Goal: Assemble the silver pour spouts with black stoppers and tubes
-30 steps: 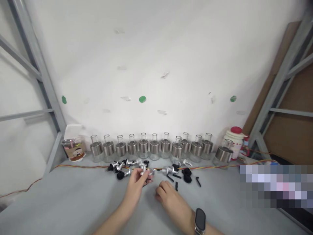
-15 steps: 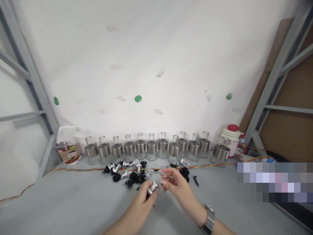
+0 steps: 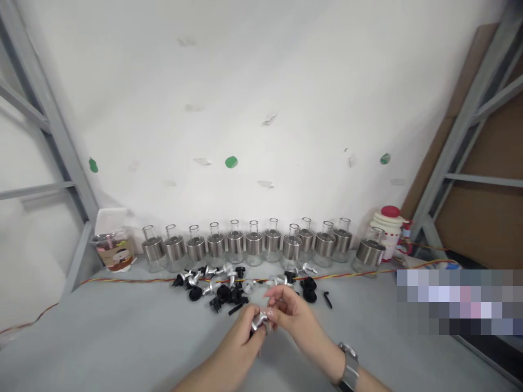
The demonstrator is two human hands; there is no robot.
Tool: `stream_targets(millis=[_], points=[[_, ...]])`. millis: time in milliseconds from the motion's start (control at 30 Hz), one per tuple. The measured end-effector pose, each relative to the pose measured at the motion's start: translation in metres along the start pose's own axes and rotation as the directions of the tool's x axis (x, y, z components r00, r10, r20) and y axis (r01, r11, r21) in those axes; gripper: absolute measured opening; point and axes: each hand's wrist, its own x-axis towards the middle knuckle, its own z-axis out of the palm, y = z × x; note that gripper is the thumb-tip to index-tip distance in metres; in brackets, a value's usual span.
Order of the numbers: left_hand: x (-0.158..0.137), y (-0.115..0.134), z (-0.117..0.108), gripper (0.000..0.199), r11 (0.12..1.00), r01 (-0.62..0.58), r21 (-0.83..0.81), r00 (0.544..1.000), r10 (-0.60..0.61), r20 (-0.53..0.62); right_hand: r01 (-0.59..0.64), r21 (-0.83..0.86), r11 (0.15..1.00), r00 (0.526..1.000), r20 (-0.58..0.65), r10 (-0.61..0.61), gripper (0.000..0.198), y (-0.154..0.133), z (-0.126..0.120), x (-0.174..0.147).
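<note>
Now closing the gap, the right grip [image 3: 289, 311], its hold unclear, is joining work on the silver spout [image 3: 258, 321] the left grip [image 3: 241, 336] is pinching.

Worktop [image 3: 134, 337]: flat and grey.
Back row: twelve glass bottles [image 3: 254, 242], metal-banded, upright, necks uncovered; the rightmost well apart from the others.
Rear left: a clear tub [image 3: 118, 256] with a brown label.
Rear right: a cream jar [image 3: 387, 235] with a red lid, just behind the last bottle.
Cable: a red-and-yellow twisted wire [image 3: 131, 281], crossing in front of the bottles and among the loose parts.
Left of centre: silver spouts [image 3: 210, 287] and black stoppers [image 3: 223, 294], jumbled together.
Right of centre: black caps [image 3: 310, 295], close together.
Farther right: a thin black stick [image 3: 328, 299], alone.
Far right: pixelated, unreadable.
</note>
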Motion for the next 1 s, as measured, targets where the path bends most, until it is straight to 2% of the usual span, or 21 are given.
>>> stream_targets(millis=[100,167,233,267,333,400,467,567,633,733,833,1000], points=[[-0.003,0.003,0.003,0.009,0.994,0.067,-0.082,0.996,-0.063,0.058,-0.014,-0.087,0.996,1.0,0.014,0.016,0.037,-0.002,0.004,-0.003],[-0.002,0.004,0.002,0.007,0.99,0.09,-0.112,0.995,-0.084,0.055,-0.02,-0.236,0.972,0.999,0.02,0.026,0.035,-0.009,0.001,-0.001],[0.0,0.003,0.0,0.009,0.988,0.099,-0.121,0.995,-0.101,-0.011,-0.044,-0.449,0.893,0.999,-0.013,0.043,0.036,-0.019,-0.009,0.003],[0.003,0.002,-0.002,0.015,0.988,0.102,-0.119,0.992,-0.11,-0.06,-0.086,-0.583,0.808,0.995,-0.086,0.044,0.041,-0.023,-0.016,0.006],[0.01,-0.002,-0.007,0.028,0.99,0.11,-0.089,0.977,-0.124,-0.172,-0.132,-0.659,0.741,0.985,-0.172,0.023,0.044,-0.029,-0.032,0.01],[0.016,-0.008,-0.011,0.036,0.991,0.122,-0.051,0.96,-0.131,-0.248,-0.174,-0.73,0.661,0.974,-0.225,0.007,0.036,-0.027,-0.045,0.011],[0.02,-0.012,-0.013,0.038,0.99,0.136,-0.042,0.951,-0.143,-0.275,-0.206,-0.786,0.583,0.968,-0.252,0.003,0.026,-0.02,-0.049,0.008],[0.02,-0.014,-0.011,0.039,0.99,0.142,-0.02,0.949,-0.142,-0.28,-0.215,-0.845,0.489,0.968,-0.25,-0.006,0.01,-0.009,-0.042,0.002],[0.017,-0.014,-0.009,0.039,0.99,0.137,0.017,0.955,-0.128,-0.269,-0.204,-0.871,0.447,0.973,-0.232,-0.009,0.014,-0.004,-0.036,0.0],[0.015,-0.013,-0.006,0.038,0.988,0.144,0.049,0.962,-0.128,-0.241,-0.177,-0.891,0.419,0.982,-0.191,0.009,0.022,-0.003,-0.034,0.001],[0.016,-0.014,-0.005,0.036,0.99,0.128,0.064,0.959,-0.107,-0.262,-0.168,-0.894,0.415,0.985,-0.172,0.028,0.024,-0.002,-0.041,0.004],[0.018,-0.015,-0.007,0.035,0.995,0.098,0.016,0.953,-0.089,-0.289,-0.162,-0.877,0.453,0.985,-0.171,0.021,0.02,0.001,-0.047,0.006]])
